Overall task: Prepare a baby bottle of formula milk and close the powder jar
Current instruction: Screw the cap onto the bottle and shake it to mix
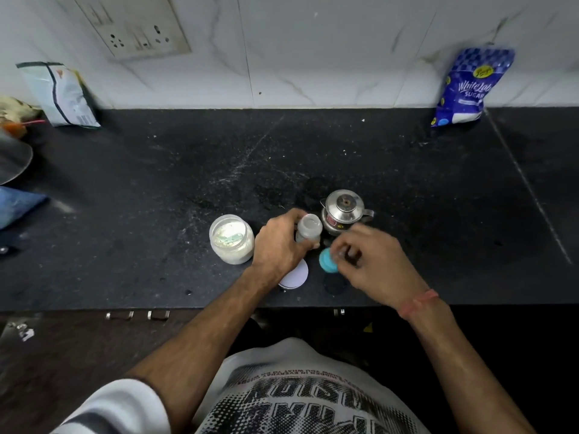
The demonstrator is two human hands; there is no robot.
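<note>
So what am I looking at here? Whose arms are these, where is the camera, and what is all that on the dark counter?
No machine here: these are a person's two bare arms, filmed by one wide camera worn on the head, looking down, so the shirt shows at the bottom. The left hand has its grip round a small clear baby bottle standing open on the black counter. The right hand holds the bottle's teal cap just beside it; it is blurred. To the left stands an open jar of white powder, and its white lid lies near the counter's front edge, partly under the left wrist. Behind the bottle is a small steel kettle. A blue sugar bag leans on the wall, far right.
</note>
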